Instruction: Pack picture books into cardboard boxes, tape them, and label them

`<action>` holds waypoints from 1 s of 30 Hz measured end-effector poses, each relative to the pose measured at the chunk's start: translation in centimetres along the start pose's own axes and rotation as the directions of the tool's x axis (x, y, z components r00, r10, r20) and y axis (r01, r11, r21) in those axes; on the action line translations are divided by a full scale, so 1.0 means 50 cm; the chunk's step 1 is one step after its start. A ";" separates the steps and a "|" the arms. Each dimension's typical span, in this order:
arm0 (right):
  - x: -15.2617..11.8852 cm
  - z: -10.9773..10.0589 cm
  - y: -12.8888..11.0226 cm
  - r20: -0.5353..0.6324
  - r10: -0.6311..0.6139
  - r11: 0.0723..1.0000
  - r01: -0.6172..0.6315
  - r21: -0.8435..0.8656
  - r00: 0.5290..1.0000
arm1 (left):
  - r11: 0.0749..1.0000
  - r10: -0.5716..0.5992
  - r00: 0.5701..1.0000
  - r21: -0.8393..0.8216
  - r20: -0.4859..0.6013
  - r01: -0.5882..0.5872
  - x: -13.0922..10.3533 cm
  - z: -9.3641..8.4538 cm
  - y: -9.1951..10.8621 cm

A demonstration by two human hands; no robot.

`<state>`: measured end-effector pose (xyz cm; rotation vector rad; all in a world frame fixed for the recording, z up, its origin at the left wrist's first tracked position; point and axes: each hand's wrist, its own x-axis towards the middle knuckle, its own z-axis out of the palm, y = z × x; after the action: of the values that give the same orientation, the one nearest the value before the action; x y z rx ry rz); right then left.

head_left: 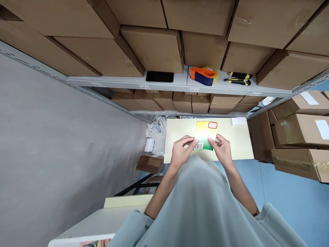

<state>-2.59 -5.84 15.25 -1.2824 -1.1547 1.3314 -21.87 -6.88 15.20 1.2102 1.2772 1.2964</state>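
Note:
Between my two hands is a flat yellow, white and green printed packet (204,132), with a barcode at its lower left and a red-edged label at its upper right. My left hand (182,148) pinches its lower left side between thumb and fingers. On the opposite side, my right hand (221,146) grips the lower right edge, thumb on the front. The packet is held over a pale yellow board or tabletop (180,130). A small white card (238,121) lies near the far right of that surface.
A grey metal shelf (123,81) with brown cardboard boxes (154,48) crosses ahead. On it lie a black phone (159,77), an orange and blue tape dispenser (203,76) and yellow-black box cutters (238,79). Cartons (298,130) are stacked at right; a grey wall (64,137) stands left.

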 end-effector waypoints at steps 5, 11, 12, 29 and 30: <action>-0.009 0.006 0.000 -0.162 -0.146 0.985 0.128 -0.119 0.976 | 1.000 0.025 0.994 0.022 -0.103 -0.023 -0.001 0.000 -0.005; -0.042 0.032 -0.014 -0.120 -0.202 0.956 0.169 -0.239 0.972 | 0.993 0.112 0.979 0.050 -0.172 -0.105 -0.016 0.020 -0.003; -0.046 0.039 -0.013 -0.117 -0.212 0.950 0.176 -0.257 0.970 | 0.992 0.123 0.981 0.053 -0.152 -0.116 -0.023 0.028 -0.002; -0.021 -0.011 0.000 0.074 -0.031 0.999 0.027 0.046 0.997 | 0.997 -0.072 0.994 0.006 0.084 0.072 0.006 -0.025 -0.006; -0.019 -0.011 0.001 0.090 -0.031 0.998 0.027 0.052 0.995 | 0.992 -0.114 0.987 -0.033 0.115 0.118 0.007 -0.026 -0.011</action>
<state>-2.01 -6.80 15.31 -1.1753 -1.1901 1.4006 -23.19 -6.62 14.71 1.1474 1.2165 1.1480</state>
